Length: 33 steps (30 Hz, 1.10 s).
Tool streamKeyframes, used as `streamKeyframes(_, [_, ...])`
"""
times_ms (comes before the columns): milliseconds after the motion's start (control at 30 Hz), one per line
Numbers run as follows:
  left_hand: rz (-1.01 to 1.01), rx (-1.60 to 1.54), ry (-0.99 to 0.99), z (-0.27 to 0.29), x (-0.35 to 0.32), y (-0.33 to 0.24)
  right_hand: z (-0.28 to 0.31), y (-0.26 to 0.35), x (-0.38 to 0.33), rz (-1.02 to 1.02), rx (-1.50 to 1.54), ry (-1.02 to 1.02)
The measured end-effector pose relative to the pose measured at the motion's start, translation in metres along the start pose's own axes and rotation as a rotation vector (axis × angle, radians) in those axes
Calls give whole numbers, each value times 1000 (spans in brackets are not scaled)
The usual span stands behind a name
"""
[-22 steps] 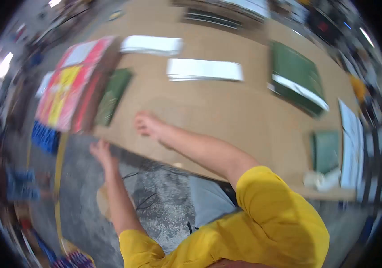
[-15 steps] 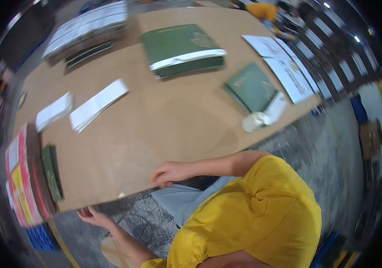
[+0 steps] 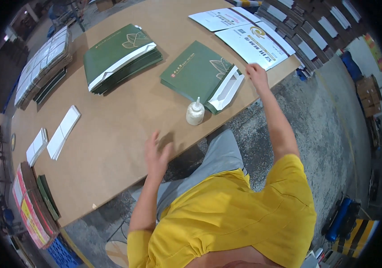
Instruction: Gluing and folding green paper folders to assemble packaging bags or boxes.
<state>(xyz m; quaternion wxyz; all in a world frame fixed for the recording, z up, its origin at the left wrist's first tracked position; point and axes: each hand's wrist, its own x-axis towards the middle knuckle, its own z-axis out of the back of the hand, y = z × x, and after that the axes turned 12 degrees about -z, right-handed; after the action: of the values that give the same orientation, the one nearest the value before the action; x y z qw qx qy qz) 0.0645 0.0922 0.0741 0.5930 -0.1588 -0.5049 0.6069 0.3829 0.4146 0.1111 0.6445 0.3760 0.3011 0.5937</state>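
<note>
Our left hand [image 3: 156,154] open, empty, above table [image 3: 110,147] | right hand [image 3: 257,73] fingers spread on green folder [image 3: 200,73] edge | one glue bottle [image 3: 195,112] at 7 o'clock of folder | two white printed sheets [image 3: 253,42] at 1 o'clock

Two green folded cartons with gold leaf print lying on the table [image 3: 110,147]: stack [image 3: 119,56] far-centre, single one [image 3: 200,73] nearer. White printed sheets [image 3: 249,33] sitting at the far right edge. White flat packs [image 3: 43,58] stacked far left. Red-yellow printed sheets [image 3: 28,210] leaning at the near-left corner.
</note>
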Motion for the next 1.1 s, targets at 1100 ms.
streamKeyframes(1100, [155,63,-375,82,-18,-62,-106,110,-213,197,398,879])
